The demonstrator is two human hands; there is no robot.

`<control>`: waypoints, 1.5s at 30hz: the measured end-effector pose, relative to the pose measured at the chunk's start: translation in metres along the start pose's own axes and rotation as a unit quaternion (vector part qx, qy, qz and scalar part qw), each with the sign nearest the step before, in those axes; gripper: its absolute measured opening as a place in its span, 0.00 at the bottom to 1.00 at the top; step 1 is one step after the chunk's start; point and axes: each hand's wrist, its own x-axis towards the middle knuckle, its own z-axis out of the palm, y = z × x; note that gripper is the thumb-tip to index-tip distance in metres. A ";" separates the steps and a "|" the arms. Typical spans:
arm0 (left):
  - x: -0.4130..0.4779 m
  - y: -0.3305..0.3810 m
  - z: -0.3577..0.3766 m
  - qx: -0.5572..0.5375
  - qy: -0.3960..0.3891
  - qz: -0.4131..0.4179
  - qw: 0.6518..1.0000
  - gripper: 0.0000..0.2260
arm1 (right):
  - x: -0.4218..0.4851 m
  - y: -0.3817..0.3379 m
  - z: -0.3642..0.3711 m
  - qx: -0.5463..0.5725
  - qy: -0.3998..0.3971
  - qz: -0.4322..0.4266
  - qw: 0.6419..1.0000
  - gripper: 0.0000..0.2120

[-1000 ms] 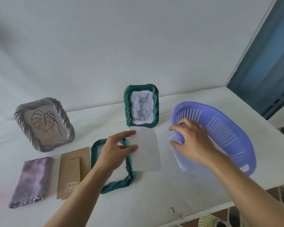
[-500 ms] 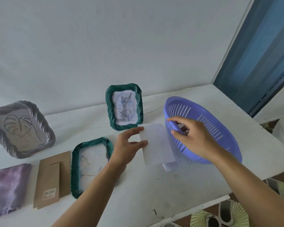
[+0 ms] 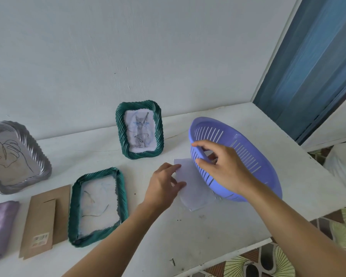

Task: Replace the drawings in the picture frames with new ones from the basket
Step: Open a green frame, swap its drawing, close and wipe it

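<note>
L hand point(image 3: 163, 186): pinched white paper sheet point(image 3: 195, 193) at edge.
R hand point(image 3: 225, 169): gripped purple slotted plastic basket point(image 3: 268, 166) by rim, tilted.
Change: sheet shifted from flat green woven frame point(image 3: 122, 198) to white table point(image 3: 188, 238) beside basket.
Meaning: prob. swap unfinished.

this is looking like a room in someone's home: a scuffed white table point(image 3: 188, 236) is standing against a plain painted wall point(image 3: 128, 47), fan-patterned floor tiles point(image 3: 278, 264) are showing below its edge, a blue door point(image 3: 312, 66) is rising at the right, and a green picture frame point(image 3: 119, 132) is standing by the wall.
</note>
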 end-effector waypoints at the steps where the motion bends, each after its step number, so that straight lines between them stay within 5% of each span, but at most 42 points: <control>1: 0.000 -0.004 0.003 0.037 0.003 0.010 0.999 0.24 | 0.000 0.000 0.002 0.000 0.000 -0.003 1.000 0.16; 5: 0.000 -0.009 0.007 0.178 0.033 0.019 0.983 0.22 | -0.003 0.003 0.015 -0.022 -0.006 -0.012 1.000 0.17; 12: -0.002 -0.008 0.003 0.250 -0.017 -0.019 0.968 0.20 | -0.008 0.009 0.030 -0.056 -0.031 -0.031 0.997 0.18; 22: 0.000 0.009 -0.030 -0.055 0.117 -0.006 0.992 0.09 | -0.013 0.014 0.035 -0.031 -0.046 -0.035 0.998 0.16; 27: 0.012 0.037 -0.045 0.015 0.100 0.074 0.992 0.13 | 0.000 0.038 -0.008 -0.092 0.014 -0.018 0.995 0.13; 36: 0.040 0.043 -0.033 0.187 0.052 0.091 0.977 0.16 | 0.031 0.072 -0.037 -0.343 -0.090 -0.071 0.932 0.17; 45: 0.046 0.040 -0.031 0.154 0.026 0.077 0.985 0.22 | 0.046 0.088 -0.028 -0.432 -0.185 -0.103 0.877 0.22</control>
